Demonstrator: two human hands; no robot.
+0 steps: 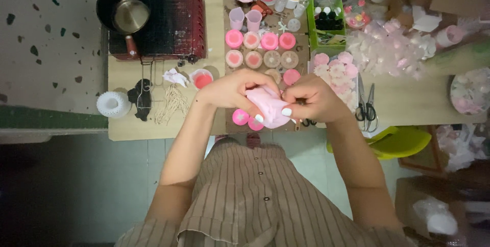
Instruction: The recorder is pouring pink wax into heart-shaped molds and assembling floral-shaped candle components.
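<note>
Holding: a soft pink mould (271,108) is pinched over the counter (408,105) edge.
Left hand (232,89): fingers are curled around its top, apparently steadying it.
Right hand (314,99): fingers are pressed into its flexible side.
Nearby: round pink wax pieces (261,49) are laid in rows; steel scissors (366,105) lie right.

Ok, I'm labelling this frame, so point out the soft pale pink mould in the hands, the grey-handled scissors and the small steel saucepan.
soft pale pink mould (270,107): head view, on its bulging middle.
grey-handled scissors (366,103): head view, near the pivot.
small steel saucepan (130,15): head view, on its shiny inner base.
</note>
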